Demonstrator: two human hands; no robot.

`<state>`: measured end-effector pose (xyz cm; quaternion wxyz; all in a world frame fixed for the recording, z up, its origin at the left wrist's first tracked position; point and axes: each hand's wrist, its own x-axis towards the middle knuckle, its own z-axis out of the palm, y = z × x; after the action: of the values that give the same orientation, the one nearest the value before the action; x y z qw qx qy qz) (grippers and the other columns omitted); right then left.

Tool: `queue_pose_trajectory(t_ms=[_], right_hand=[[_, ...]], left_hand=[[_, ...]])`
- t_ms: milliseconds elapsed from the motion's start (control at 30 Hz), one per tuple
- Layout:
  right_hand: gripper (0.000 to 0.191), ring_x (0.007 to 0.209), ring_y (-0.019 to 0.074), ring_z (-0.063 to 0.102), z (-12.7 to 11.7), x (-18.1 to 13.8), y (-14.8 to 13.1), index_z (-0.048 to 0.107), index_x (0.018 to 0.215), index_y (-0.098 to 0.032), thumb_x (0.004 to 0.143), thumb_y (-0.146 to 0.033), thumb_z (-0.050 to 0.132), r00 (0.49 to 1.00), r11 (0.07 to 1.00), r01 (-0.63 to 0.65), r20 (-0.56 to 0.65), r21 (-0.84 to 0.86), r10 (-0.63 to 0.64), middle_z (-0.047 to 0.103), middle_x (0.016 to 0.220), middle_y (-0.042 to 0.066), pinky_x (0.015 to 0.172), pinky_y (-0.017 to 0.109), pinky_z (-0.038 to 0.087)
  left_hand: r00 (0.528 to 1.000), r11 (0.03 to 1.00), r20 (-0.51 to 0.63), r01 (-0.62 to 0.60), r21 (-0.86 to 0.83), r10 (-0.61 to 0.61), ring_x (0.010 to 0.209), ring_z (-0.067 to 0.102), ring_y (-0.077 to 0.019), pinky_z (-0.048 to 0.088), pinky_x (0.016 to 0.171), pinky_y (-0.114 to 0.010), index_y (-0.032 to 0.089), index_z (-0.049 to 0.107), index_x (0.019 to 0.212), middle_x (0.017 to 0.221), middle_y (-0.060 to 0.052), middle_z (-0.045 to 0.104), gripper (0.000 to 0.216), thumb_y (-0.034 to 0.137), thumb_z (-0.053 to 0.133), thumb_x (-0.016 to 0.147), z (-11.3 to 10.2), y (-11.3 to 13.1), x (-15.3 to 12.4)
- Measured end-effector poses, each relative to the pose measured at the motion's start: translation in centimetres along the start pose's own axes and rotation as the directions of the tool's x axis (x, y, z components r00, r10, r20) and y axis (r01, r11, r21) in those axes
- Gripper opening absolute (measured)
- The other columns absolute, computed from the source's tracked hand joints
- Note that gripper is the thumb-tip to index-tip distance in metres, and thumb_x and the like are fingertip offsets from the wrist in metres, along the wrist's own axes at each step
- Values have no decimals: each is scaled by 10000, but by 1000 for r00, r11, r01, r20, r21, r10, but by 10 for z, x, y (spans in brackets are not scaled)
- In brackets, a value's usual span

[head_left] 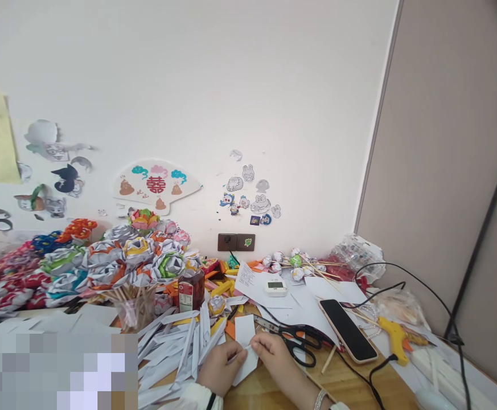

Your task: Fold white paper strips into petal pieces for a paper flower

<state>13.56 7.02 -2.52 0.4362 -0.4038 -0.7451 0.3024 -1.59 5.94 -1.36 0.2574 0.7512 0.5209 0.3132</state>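
Both my hands meet low in the middle of the head view over a wooden table point(346, 381). My left hand point(220, 367) and my right hand point(276, 356) pinch a small piece of white paper point(245, 347) between them, fingers closed on its edges. The paper stands partly folded above the tabletop. A heap of folded white paper strips point(180, 347) lies just left of my left hand. Black-handled scissors point(302, 339) rest right beside my right hand.
A dark phone point(347, 329) lies right of the scissors, then a yellow glue gun point(395, 333) and black cables. Paper flowers point(115, 256) on sticks fill the left back. A small white device point(275, 286), a red carton point(191, 290) and loose papers lie mid-table.
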Motion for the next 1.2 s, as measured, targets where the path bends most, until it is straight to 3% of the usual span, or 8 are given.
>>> queue_pose_trajectory(t_ms=[133,233,400,667,900,1200], right_hand=[[231,547,110,419,0,-1,-2,589,619,-151,758,-281,457,1000,1000,11,15,-4,-11,472,542,-23,517,201,315],[134,549,112,432,0,0,-1,606,744,-160,723,-234,496,1000,1000,-9,4,11,9,480,566,-23,508,200,326],[208,491,103,432,2,2,4,579,853,-185,653,-159,528,994,987,-106,8,119,106,424,527,-49,469,195,340],[245,543,110,460,1,0,6,542,915,-199,672,-179,526,988,948,-133,120,288,102,449,603,-34,525,217,366],[281,551,100,397,0,-4,-4,518,954,-223,676,-208,550,983,969,-120,165,215,85,388,597,-54,507,191,325],[287,584,108,402,0,-6,-11,491,976,-219,697,-152,499,990,989,-55,134,138,37,400,607,-54,545,199,329]], left_hand=[[1000,1000,29,-4,-9,4,525,367,-114,273,496,-207,169,495,517,505,50,370,274,341,390,702,2,-2,0],[1000,1000,19,5,-22,-5,542,375,-121,285,516,-214,166,505,549,523,45,377,266,338,374,704,2,-2,1],[1000,998,20,19,-67,-18,550,372,-124,298,531,-222,163,477,547,534,43,351,272,347,351,702,2,-5,4],[999,991,45,33,-130,-28,546,365,-123,301,529,-226,175,426,525,534,45,347,270,368,342,693,2,-7,5],[999,988,43,30,-151,-24,536,380,-116,313,532,-219,174,459,552,533,48,387,212,331,389,677,3,-2,3],[999,990,-19,30,-137,-33,529,369,-119,299,528,-225,190,398,534,529,50,358,212,326,368,693,2,-1,3]])
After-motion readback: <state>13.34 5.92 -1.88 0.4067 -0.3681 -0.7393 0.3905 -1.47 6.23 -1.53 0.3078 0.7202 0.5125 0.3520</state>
